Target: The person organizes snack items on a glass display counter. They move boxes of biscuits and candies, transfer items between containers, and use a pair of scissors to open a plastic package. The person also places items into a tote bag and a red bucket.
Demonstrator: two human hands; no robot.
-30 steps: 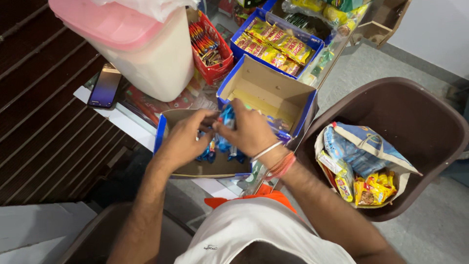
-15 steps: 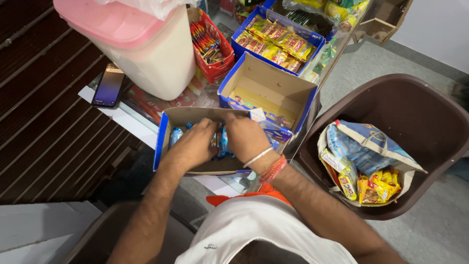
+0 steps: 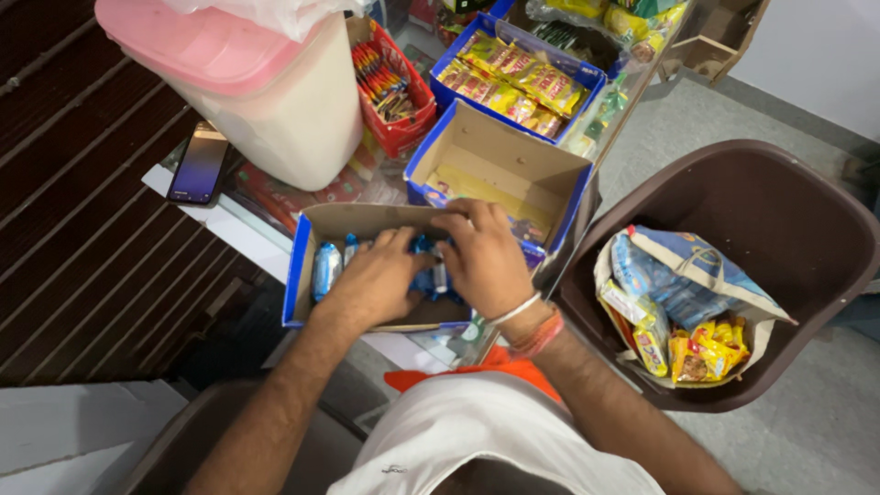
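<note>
Phone [image 3: 197,165] lies far left on the worktop [image 3: 247,225], beside a pink-lidded tub [image 3: 266,92]. My left hand [image 3: 376,284] is down inside the blue-edged carton [image 3: 302,266], fingers spread flat over blue wrapped packets [image 3: 326,269]. My right hand [image 3: 481,261], grip curled onto packets in the same carton, touches the left. Empty open box [image 3: 500,170] behind. Brown chair [image 3: 770,220] with snack bag [image 3: 687,293] right.

One head-worn camera here, looking steeply down over the person's white-shirted chest [image 3: 477,440] at close range, facing forward across the open blue-edged cardboard box [image 3: 302,266] (both forearms enter from below) toward the rounded brown plastic chair [image 3: 779,202] at right.
</note>
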